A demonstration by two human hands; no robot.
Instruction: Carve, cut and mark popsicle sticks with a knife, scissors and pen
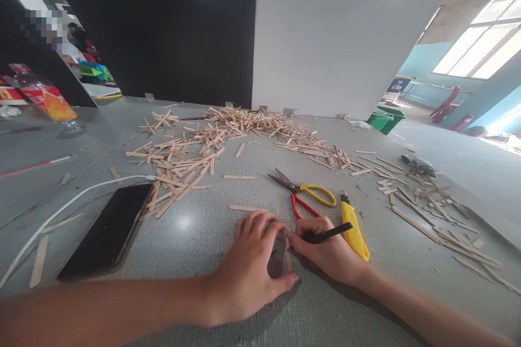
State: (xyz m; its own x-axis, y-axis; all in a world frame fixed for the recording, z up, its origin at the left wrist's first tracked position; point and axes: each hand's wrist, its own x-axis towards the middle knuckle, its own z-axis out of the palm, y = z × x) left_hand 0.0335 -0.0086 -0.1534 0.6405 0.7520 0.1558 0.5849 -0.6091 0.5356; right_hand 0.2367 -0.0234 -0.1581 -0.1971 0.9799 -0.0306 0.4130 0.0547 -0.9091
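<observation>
My left hand (252, 265) lies on the grey table (203, 238), fingers curled and pressing down on a wooden stick (288, 255) that is mostly hidden under it. My right hand (325, 252) is closed round a black pen (329, 233), its tip at the stick beside my left fingertips. Just beyond my right hand lie a yellow utility knife (355, 229) and scissors (303, 194) with one yellow and one red handle, blades open.
Heaps of wooden sticks (191, 157) spread across the middle and right of the table. A black phone (108, 230) with a white cable (61, 209) lies at the left. A bottle (44, 98) stands far left. A white board (334, 38) rises behind.
</observation>
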